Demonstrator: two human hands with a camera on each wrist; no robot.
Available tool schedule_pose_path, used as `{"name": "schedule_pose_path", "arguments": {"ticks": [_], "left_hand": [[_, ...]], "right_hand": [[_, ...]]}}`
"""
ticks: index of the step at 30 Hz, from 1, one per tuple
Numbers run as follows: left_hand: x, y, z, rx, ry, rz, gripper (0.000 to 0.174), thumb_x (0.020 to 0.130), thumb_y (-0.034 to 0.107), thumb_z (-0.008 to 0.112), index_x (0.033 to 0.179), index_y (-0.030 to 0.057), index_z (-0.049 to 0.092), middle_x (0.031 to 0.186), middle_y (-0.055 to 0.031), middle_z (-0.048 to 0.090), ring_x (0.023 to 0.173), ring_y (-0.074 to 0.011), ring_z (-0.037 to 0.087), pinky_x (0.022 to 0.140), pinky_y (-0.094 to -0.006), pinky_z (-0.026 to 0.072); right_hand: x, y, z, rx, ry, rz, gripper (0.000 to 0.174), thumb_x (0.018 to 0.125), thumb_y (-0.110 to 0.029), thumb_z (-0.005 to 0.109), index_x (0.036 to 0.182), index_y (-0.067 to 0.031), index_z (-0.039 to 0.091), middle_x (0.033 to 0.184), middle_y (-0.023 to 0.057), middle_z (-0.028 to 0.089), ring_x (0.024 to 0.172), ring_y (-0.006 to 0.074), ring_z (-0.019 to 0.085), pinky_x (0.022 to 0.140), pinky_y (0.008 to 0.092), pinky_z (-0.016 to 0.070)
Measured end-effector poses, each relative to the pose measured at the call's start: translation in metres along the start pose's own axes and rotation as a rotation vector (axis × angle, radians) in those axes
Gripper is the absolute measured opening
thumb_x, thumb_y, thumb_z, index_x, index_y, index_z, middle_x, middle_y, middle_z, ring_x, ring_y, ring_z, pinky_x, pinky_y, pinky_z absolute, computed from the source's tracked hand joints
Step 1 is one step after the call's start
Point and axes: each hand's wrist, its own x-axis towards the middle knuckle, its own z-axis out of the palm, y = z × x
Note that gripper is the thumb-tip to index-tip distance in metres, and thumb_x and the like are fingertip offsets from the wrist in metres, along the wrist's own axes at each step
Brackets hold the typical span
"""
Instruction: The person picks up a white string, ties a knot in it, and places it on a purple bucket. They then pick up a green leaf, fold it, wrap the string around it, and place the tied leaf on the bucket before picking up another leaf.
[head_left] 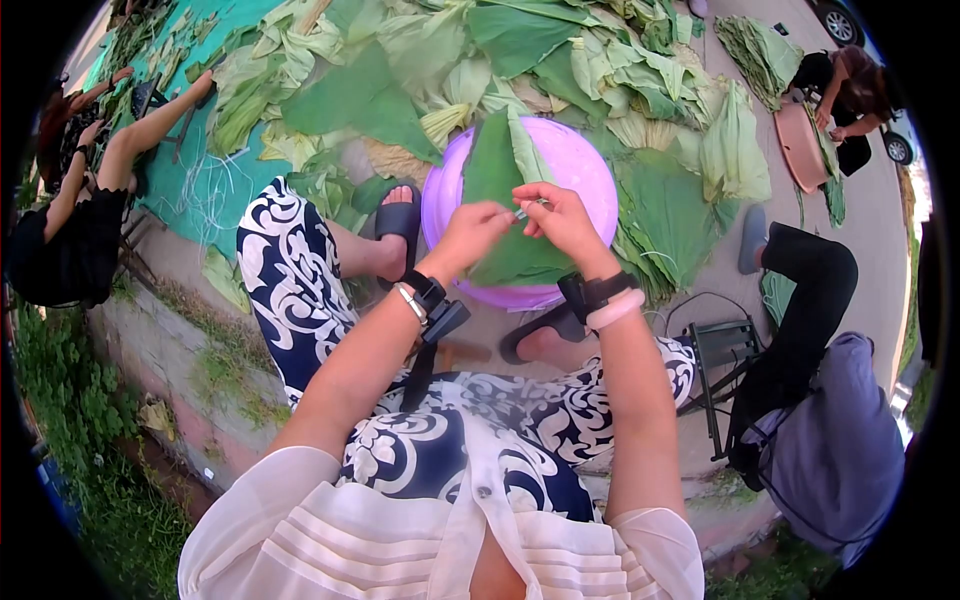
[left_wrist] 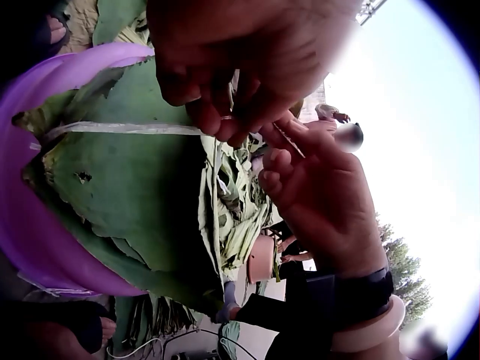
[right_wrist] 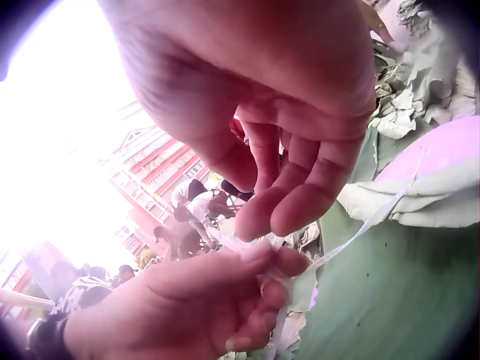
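1. Two bare hands work over broad, matt green leaves point(head_left: 488, 165) lying across a round, pale-purple plastic tub point(head_left: 595, 170), roughly from its 12 o'clock to its 6 o'clock.
2. The left hand point(head_left: 472, 238), toward 8 o'clock from the tub's centre, pinches a thin, whitish, film-like strip point(left_wrist: 127, 129) between thumb and fingertips. The right hand point(head_left: 565, 222), toward 3 o'clock, has its fingers bent in and appears to pinch the strip too; its exact contact is partly hidden.
3. In the left wrist view, the strip crosses the leaf surface and runs up to the fingers, just above the leaves.
4. The strip looks feather-light, limp and perhaps slippery; a pinch near each end, fingertip to thumb pad, should suit it. The leaves look light and floppy but likely to tear at their ragged edges, so a flat palm under the thicker middle seems the kinder hold.
5. Beyond the tub, from 10 to 2 o'clock, lie heaped loose leaves point(head_left: 365, 100). A turquoise ground sheet point(head_left: 165, 195) with tangled white strings point(head_left: 215, 195) spreads toward 9 o'clock.
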Motion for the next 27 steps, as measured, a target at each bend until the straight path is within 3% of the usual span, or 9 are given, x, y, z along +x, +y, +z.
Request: {"name": "schedule_pose_path", "arguments": {"ticks": [2,5,8,14,20,23,27], "left_hand": [[0.000,0.000,0.000,-0.087,0.017,-0.047,0.018,0.091,0.018,0.063,0.091,0.0012,0.070,0.076,0.0004,0.065,0.065,-0.0067,0.055,0.058,-0.0229,0.0424],[-0.003,0.011,-0.003,-0.153,0.050,-0.111,0.018,0.091,0.019,0.062,0.092,0.0030,0.071,0.078,0.0005,0.066,0.067,-0.0059,0.057,0.057,-0.0209,0.0404],[-0.007,0.019,-0.003,-0.214,0.066,-0.162,0.018,0.091,0.019,0.062,0.094,0.0032,0.071,0.080,0.0005,0.067,0.069,-0.0051,0.058,0.057,-0.0190,0.0392],[-0.007,0.013,-0.008,-0.408,0.075,-0.259,0.016,0.087,0.012,0.065,0.098,0.0015,0.069,0.084,-0.0018,0.068,0.069,-0.0058,0.057,0.057,-0.0188,0.0399],[-0.005,0.004,-0.008,-0.485,0.078,-0.303,0.013,0.084,0.005,0.066,0.097,0.0039,0.066,0.081,-0.0013,0.066,0.067,-0.0061,0.055,0.057,-0.0193,0.0392],[-0.005,0.007,-0.009,-0.497,0.068,-0.310,0.013,0.083,0.004,0.066,0.096,0.0051,0.065,0.081,-0.0013,0.066,0.067,-0.0064,0.055,0.057,-0.0199,0.0394],[-0.004,0.005,-0.008,-0.519,0.051,-0.292,0.011,0.083,0.003,0.064,0.094,0.0058,0.064,0.079,-0.0002,0.063,0.066,-0.0070,0.054,0.058,-0.0208,0.0396]], "right_hand": [[-0.001,0.011,-0.001,-0.125,-0.040,-0.023,0.024,0.084,-0.017,0.067,0.100,0.0006,0.067,0.088,0.0084,0.068,0.063,0.0171,0.063,0.060,0.0305,0.0505],[-0.001,0.014,0.001,-0.408,0.024,-0.215,0.018,0.080,-0.015,0.068,0.091,-0.0001,0.069,0.090,0.0141,0.068,0.068,0.0252,0.065,0.063,0.0345,0.0512],[-0.004,0.003,0.005,-0.442,0.063,-0.206,0.015,0.078,-0.015,0.068,0.084,-0.0012,0.069,0.087,0.0167,0.067,0.073,0.0299,0.066,0.066,0.0365,0.0515],[-0.007,0.002,0.006,-0.408,0.004,-0.144,0.017,0.077,-0.017,0.069,0.082,-0.0011,0.068,0.079,0.0157,0.067,0.073,0.0294,0.066,0.068,0.0367,0.0519],[-0.005,0.013,0.004,-0.403,-0.072,-0.121,0.018,0.077,-0.015,0.067,0.087,-0.0004,0.068,0.083,0.0175,0.068,0.073,0.0294,0.066,0.067,0.0362,0.0519],[0.000,0.020,0.007,-0.372,0.054,-0.204,0.019,0.080,-0.013,0.065,0.093,0.0000,0.068,0.083,0.0150,0.069,0.070,0.0248,0.066,0.064,0.0342,0.0516],[0.001,0.023,0.012,-0.148,-0.003,-0.061,0.020,0.082,-0.012,0.064,0.097,0.0005,0.068,0.082,0.0102,0.069,0.067,0.0174,0.064,0.061,0.0309,0.0510]]}}
